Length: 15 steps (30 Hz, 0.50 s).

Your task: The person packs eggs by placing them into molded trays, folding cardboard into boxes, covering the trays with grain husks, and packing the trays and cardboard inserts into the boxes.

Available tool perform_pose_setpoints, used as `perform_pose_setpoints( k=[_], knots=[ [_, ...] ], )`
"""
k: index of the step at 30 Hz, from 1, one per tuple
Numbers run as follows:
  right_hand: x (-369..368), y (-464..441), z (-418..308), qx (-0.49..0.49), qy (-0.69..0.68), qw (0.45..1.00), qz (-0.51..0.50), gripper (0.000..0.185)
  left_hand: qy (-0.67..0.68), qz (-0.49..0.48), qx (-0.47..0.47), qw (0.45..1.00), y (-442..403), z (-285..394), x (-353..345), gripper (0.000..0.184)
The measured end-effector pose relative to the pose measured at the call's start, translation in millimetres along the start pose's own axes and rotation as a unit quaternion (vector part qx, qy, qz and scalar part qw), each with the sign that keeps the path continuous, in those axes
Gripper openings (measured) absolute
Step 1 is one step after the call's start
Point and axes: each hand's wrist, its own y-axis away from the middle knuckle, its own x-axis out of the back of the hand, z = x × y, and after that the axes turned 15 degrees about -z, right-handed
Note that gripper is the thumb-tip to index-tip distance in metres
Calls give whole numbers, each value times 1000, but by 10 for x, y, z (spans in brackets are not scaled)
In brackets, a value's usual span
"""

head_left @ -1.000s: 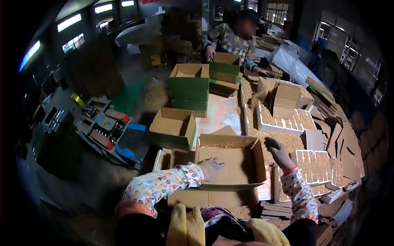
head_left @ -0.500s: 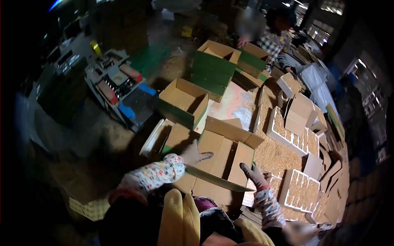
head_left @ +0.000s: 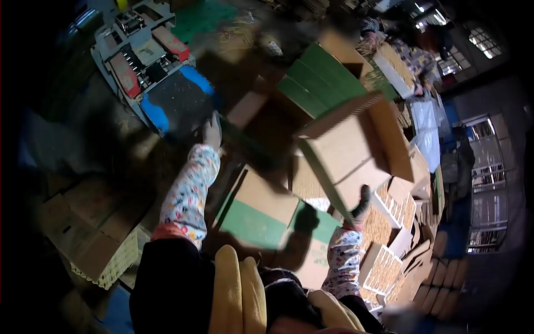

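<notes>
My right hand (head_left: 359, 209) grips the near corner of an open cardboard box (head_left: 347, 158), its thumb inside the wall. The box is brown inside, green outside, and tilted up. My left hand (head_left: 212, 132) is closed at the left edge of a second open cardboard box (head_left: 267, 125), which lies in shadow; its fingertips are partly hidden. Both hands wear grey gloves. Below the boxes lies green-and-brown cardboard (head_left: 258, 217) with a hand-shaped shadow across it.
Behind the boxes rises a green stack of boxes (head_left: 322, 80). White-edged trays of tan material (head_left: 384, 270) sit at the right. A machine with red and blue parts (head_left: 147, 67) stands at the left. Across the table, another person (head_left: 414, 58) handles a tray.
My right hand has lifted and tilted the open box away from me. My left hand has left that box and reached forward to the second one. The view has shifted.
</notes>
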Motion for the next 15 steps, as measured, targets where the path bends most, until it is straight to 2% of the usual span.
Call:
perform_pose_setpoints(
  k=[1, 2, 3, 5, 7, 9, 10, 11, 12, 13, 14, 15],
  knots=[
    [-175, -247, 143, -22, 17, 996, -81, 56, 362, -25, -43, 931, -78, 73, -122, 40],
    [-191, -530, 409, -89, 56, 991, -85, 54, 676, -9, -62, 734, -154, 141, -231, 37],
    [-177, -774, 735, -161, 92, 979, -85, 53, 911, -10, -96, 400, -133, 189, -259, 35],
    [-531, -1154, 1415, -203, 187, 953, -127, 51, 868, -19, 113, 484, 16, 195, -65, 39],
    [-446, -1357, 1854, -89, 184, 962, -183, 51, 870, 31, -6, 492, 159, 120, -198, 42],
    [-620, -1226, 1432, -206, 221, 944, -131, 53, 749, 10, -104, 654, 475, -115, 43, 43],
    [-536, -964, 1151, -129, 400, 903, -90, 54, 765, -63, -138, 626, 769, -290, 419, 41],
    [-357, -608, 885, -65, 571, 817, -50, 56, 768, -118, -157, 609, 991, -441, 514, 40],
    [-97, -148, 640, -40, 598, 800, -8, 62, 667, -129, -241, 693, 1294, -644, 635, 41],
    [177, 270, 393, -8, 626, 779, 24, 67, 683, -207, -192, 673, 1559, -751, 725, 43],
    [384, 781, 187, -31, 704, 703, 96, 71, 637, -172, -213, 720, 1881, -833, 725, 48],
    [593, 1342, 25, -51, 770, 616, 157, 76, 508, -154, -270, 803, 2129, -976, 589, 66]
  ],
)
